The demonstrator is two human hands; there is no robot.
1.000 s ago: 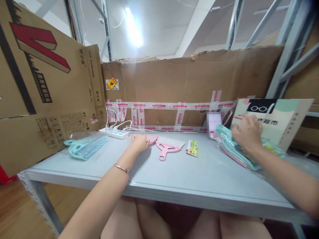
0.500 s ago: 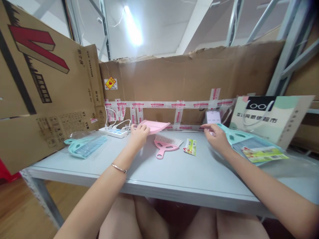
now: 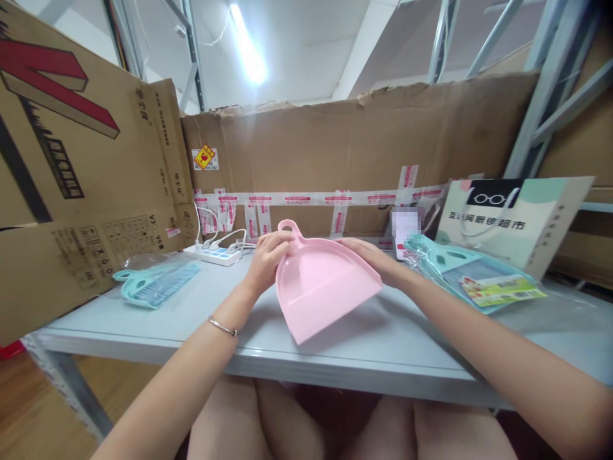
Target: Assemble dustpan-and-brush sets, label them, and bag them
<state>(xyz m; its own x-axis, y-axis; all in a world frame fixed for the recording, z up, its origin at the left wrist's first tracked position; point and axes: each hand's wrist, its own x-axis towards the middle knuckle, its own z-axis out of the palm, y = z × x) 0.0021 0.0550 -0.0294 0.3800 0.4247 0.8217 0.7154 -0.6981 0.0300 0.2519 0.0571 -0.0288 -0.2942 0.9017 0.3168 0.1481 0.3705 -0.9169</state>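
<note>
Half a second ago the pink dustpan [image 3: 325,281] was held close to the right end of the white power strip [image 3: 218,255], seen nearly edge-on and in the left hand alone; now it is tipped up, farther right of the strip and nearer the person, its inside facing the viewer. It covers the spot right of the strip where a pink brush and a small card showed. Its ringed handle [image 3: 297,239] points up and slightly left, the end closest to the strip; the long axis runs from there down and to the right, and the wide lip slants, its left corner lowest. Whether that corner touches the desk [image 3: 402,338] is unclear. The left hand [image 3: 272,259], just right of the strip, pinches the pan where the handle meets the body, fingers curled over the rim. The right hand [image 3: 371,259], which was beside the phone [image 3: 405,223] well right of the strip, has come to the pan's far upper edge, fingers extended along it; its thumb is hidden, so its grip cannot be told.
</note>
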